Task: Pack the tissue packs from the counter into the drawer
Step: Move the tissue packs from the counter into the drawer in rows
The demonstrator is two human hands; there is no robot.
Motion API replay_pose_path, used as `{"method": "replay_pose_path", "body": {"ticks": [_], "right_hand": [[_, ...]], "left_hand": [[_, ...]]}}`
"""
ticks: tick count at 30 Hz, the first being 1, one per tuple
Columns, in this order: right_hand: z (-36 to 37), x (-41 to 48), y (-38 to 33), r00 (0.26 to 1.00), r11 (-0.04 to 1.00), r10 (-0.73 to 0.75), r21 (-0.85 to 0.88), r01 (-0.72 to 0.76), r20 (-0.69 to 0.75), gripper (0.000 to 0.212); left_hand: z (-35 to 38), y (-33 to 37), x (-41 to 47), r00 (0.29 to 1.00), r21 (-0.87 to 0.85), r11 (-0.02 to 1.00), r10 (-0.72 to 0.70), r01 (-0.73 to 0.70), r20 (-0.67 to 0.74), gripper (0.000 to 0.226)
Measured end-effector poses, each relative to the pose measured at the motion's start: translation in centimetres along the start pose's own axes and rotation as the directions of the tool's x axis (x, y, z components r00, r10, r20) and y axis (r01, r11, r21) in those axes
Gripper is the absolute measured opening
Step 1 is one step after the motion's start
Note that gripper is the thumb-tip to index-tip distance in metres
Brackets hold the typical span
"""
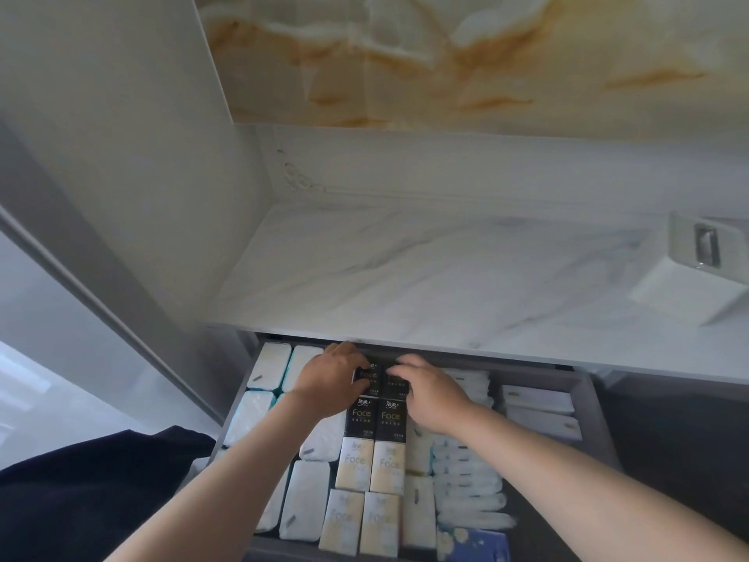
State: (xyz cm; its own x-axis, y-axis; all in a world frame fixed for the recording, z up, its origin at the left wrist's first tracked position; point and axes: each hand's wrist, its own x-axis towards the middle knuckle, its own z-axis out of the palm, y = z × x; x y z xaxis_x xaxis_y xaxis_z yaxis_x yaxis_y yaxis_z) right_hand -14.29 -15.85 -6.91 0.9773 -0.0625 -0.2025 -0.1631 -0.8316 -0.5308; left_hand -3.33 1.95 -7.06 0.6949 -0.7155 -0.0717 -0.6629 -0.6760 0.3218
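Note:
The grey drawer (589,403) stands pulled out below the marble counter (425,269), packed with tissue packs. My left hand (330,379) and my right hand (429,393) are both at the back of the drawer, fingers curled on two black "Face" packs (371,376) lying side by side under the counter edge. Two more black Face packs (377,419) lie just in front of them, then cream-coloured Face packs (371,466) in rows. White packs (269,365) fill the left side. No tissue packs show on the counter.
A white tissue box holder (689,277) stands on the counter at the right. Thin white packs (470,480) and flat white boxes (539,403) fill the drawer's right part. A blue floral pack (474,541) lies at the front. A dark cloth (93,492) shows at lower left.

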Motion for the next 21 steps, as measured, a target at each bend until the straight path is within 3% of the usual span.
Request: {"method": "replay_pose_path", "body": {"ticks": [4, 8, 13, 18, 21], "right_hand": [[-3.2, -0.8, -0.2, 0.999, 0.999, -0.033, 0.0, 0.033, -0.006, 0.042], [-8.9, -2.0, 1.5, 0.996, 0.998, -0.04, -0.044, 0.037, -0.074, 0.036], [-16.8, -4.1, 7.3, 0.967, 0.995, 0.038, -0.077, -0.06, -0.253, 0.038], [-23.6, -7.0, 15.0, 0.905, 0.978, 0.095, -0.13, -0.163, -0.414, 0.038], [-26.4, -8.1, 18.4, 0.858, 0.916, 0.126, -0.274, -0.294, -0.498, 0.044]], "left_hand": [[-1.5, 1.6, 0.5, 0.999, -0.031, 1.0, 0.006, -0.007, -0.045, 0.03], [-3.2, 5.7, 3.1, 0.997, -0.172, 0.985, 0.003, -0.016, -0.078, 0.025], [-3.9, 15.4, 8.1, 0.993, -0.374, 0.924, 0.045, -0.083, -0.109, 0.028], [-3.9, 25.7, 13.6, 0.989, -0.443, 0.885, 0.105, -0.141, -0.104, 0.035], [-3.4, 30.0, 16.3, 0.986, -0.442, 0.882, 0.152, -0.165, -0.066, 0.04]]}}
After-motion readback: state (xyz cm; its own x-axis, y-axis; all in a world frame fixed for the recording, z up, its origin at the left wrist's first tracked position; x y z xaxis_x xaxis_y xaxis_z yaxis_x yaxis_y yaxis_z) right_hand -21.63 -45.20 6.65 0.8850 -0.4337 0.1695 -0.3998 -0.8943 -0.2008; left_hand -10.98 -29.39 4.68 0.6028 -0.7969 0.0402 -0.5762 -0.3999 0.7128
